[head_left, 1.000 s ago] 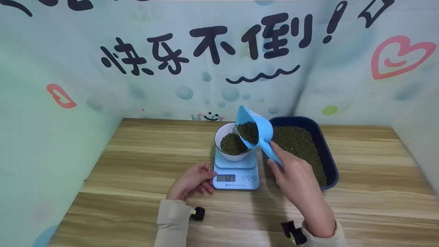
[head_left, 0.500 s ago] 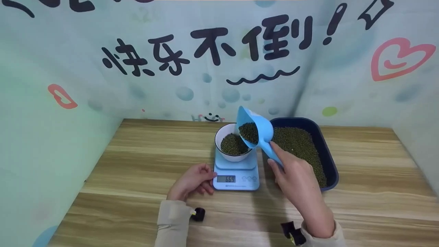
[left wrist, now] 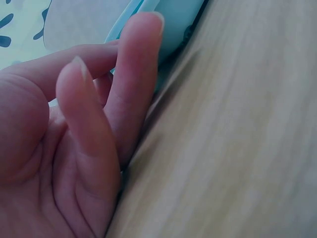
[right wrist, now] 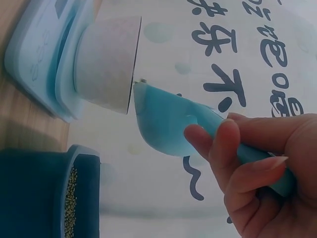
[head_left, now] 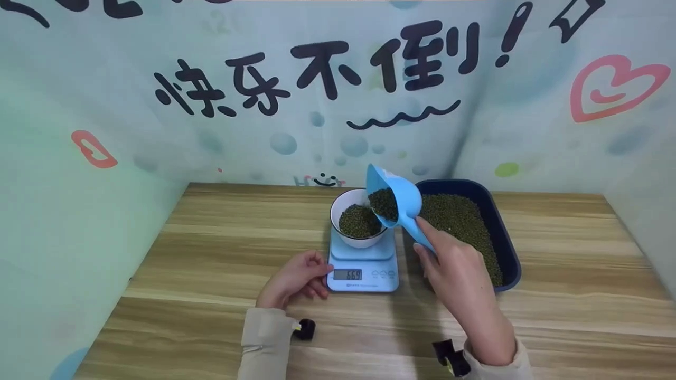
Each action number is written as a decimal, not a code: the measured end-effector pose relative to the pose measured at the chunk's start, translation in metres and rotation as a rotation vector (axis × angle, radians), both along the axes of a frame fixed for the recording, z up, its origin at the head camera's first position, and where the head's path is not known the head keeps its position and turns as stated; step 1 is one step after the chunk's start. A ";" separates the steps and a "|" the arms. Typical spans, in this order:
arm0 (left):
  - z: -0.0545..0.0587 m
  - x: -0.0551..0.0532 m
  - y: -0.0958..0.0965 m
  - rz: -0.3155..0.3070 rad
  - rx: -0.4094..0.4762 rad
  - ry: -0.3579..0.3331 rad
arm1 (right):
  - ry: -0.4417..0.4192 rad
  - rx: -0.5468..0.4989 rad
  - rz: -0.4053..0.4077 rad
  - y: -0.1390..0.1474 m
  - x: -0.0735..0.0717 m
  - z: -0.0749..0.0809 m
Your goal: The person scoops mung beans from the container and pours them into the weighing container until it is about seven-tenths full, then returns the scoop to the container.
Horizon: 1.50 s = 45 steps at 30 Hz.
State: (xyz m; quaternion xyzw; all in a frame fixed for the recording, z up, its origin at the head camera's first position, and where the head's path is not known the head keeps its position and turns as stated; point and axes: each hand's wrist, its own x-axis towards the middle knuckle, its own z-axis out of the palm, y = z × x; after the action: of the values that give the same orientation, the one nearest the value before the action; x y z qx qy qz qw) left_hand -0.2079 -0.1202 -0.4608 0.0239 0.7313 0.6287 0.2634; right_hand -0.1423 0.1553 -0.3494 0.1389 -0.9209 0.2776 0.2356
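My right hand (head_left: 457,266) grips the handle of a light blue scoop (head_left: 409,198), which is tilted left over a white bowl (head_left: 360,241). Small dark green beans (head_left: 384,204), like mung beans, lie in the scoop, and more beans (head_left: 359,221) are in the bowl. Seen from the right wrist, the scoop's lip (right wrist: 141,89) is right by the bowl's rim; contact is unclear. The bowl stands on a light blue kitchen scale (head_left: 364,285), whose display seems to read 669. Fingers loosely bent, my left hand (head_left: 296,277) touches the scale's left edge with its thumb side.
A dark blue tub (head_left: 509,264) of the same beans (head_left: 459,216) stands right of the scale, partly behind my right hand. The wooden table (head_left: 211,253) meets a printed cloth backdrop (head_left: 253,148) just behind the bowl.
The scale's display has gone from about 681 to 669. The scoop has shifted very slightly right, still tilted over the bowl. My left hand has stayed in place.
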 end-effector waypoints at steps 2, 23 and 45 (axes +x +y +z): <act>-0.006 -0.003 -0.001 0.004 -0.010 0.003 | 0.002 0.001 -0.003 0.000 0.000 0.000; -0.006 -0.003 -0.001 -0.004 -0.029 0.026 | -0.037 -0.024 0.005 0.000 0.002 0.002; 0.023 0.007 0.003 -0.014 -0.022 -0.013 | -0.032 -0.029 0.024 -0.002 0.000 0.002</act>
State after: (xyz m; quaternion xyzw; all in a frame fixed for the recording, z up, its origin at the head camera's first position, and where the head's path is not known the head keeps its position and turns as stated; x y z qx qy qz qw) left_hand -0.2009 -0.1174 -0.4382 0.0219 0.7364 0.6188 0.2727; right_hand -0.1424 0.1529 -0.3478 0.1422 -0.9187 0.2960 0.2195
